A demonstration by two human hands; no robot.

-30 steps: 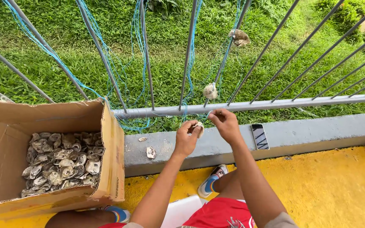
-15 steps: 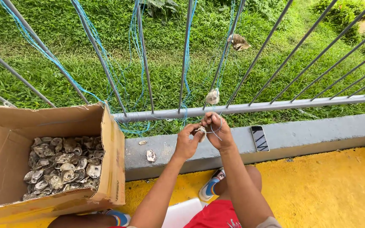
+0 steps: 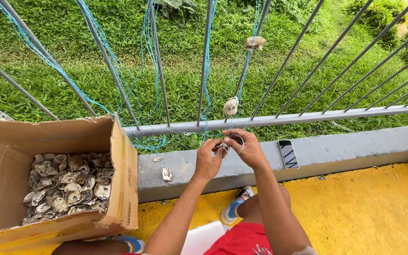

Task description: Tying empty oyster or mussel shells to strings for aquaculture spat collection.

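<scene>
My left hand point(image 3: 207, 160) and my right hand point(image 3: 243, 147) meet just above a grey concrete ledge point(image 3: 308, 156), fingers pinched together on a small shell and a thin loop of line point(image 3: 233, 141). The line runs up to a shell point(image 3: 230, 106) tied at the lower rail and another shell point(image 3: 254, 43) hanging higher. Blue strings point(image 3: 147, 85) drape over the grey metal railing point(image 3: 270, 120).
An open cardboard box point(image 3: 119, 179) at the left holds several oyster shells point(image 3: 67, 186). Two loose shells point(image 3: 167, 174) lie on the ledge, and a phone point(image 3: 288, 153) lies to the right. Yellow floor point(image 3: 369, 212) lies below; grass lies beyond the railing.
Both hands have drawn closer together and a little lower, now working the loop of line right at the ledge. The view has tilted slightly.
</scene>
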